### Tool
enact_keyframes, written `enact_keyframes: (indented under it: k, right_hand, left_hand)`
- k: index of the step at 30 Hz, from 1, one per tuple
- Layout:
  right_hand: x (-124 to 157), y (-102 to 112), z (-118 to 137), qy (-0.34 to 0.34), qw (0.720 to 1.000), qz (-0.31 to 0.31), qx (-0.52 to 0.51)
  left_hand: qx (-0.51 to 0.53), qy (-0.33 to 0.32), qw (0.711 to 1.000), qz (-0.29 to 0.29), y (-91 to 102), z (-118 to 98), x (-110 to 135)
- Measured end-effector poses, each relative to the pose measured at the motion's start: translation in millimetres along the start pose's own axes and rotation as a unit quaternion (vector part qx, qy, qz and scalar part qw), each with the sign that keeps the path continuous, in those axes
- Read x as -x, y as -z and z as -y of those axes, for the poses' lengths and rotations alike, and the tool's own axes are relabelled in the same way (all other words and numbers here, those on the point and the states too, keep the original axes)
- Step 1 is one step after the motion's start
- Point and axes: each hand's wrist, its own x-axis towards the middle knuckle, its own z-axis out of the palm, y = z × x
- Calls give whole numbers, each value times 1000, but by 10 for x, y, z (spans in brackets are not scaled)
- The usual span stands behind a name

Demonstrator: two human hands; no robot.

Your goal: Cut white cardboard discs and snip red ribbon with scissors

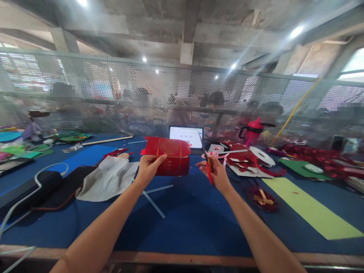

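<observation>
My left hand (149, 168) is closed on a red envelope (178, 153) with gold print, thumb on its face, held up above the blue table. In my right hand (218, 174) is a pair of scissors (209, 170) with red handles, its blades pointing up and away from me. The scissors are to the right of the envelope and apart from it. Thin pale strips (153, 204) lie on the table below my left hand. A grey cloth (109, 180) lies just left of that hand.
A tablet (186, 133) showing a timer stands at the back. Red paper scraps (241, 155), a white ribbon spool (262, 156) and a pink bottle (253, 131) are on the right. Nearer are a small dark red dish (265, 204) and a yellow-green sheet (309, 208). A perforated metal screen (113, 102) runs behind.
</observation>
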Motion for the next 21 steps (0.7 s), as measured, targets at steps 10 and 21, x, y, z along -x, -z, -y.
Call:
enact_keyframes:
  k: [10,21]
  right_hand:
    - [-10,270,154,-73,983,151,78]
    - [18,450,210,-82,950,247,174]
  left_hand:
    - [108,-85,991,-8,286,39,-222]
    - [176,-55,983,-2,348,15,-240]
